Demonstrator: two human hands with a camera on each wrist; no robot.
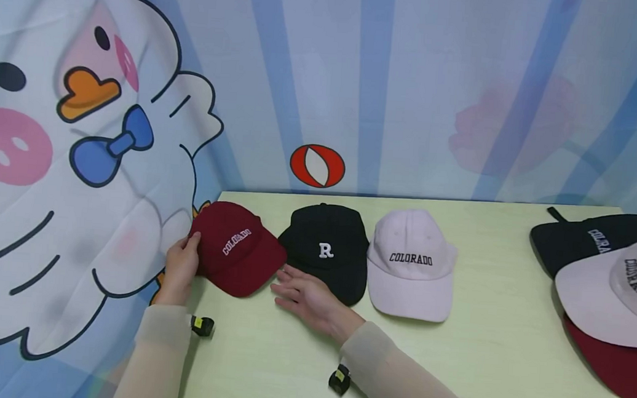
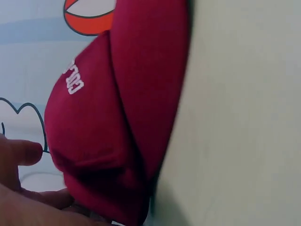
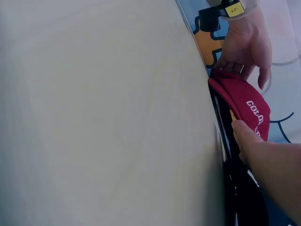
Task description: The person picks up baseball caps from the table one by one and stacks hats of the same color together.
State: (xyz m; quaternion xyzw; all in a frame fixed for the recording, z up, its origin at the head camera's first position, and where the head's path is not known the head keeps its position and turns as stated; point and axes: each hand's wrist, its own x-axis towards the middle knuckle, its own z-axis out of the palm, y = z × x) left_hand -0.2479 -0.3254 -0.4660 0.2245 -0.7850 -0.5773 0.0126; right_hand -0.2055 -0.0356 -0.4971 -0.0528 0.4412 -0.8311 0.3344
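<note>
A maroon cap (image 1: 235, 250) lettered COLORADO lies at the table's far left corner, first in a row of three caps. My left hand (image 1: 181, 264) grips its rear side, thumb on the crown. In the left wrist view the maroon cap (image 2: 113, 117) fills the frame, with my thumb (image 2: 23, 153) beside it. My right hand (image 1: 305, 293) lies flat on the table, fingers straight, its fingertips at the maroon brim's edge and just in front of the black cap (image 1: 326, 249) marked R. The right wrist view shows my left hand (image 3: 247, 44) curled over the maroon cap (image 3: 247, 106).
A pale pink COLORADO cap (image 1: 411, 264) ends the row. At the right edge a black cap (image 1: 584, 239), a beige cap (image 1: 617, 291) and a maroon cap (image 1: 617, 365) overlap in a pile. The light green table (image 1: 495, 372) meets a cartoon-printed curtain (image 1: 78, 145) behind and left.
</note>
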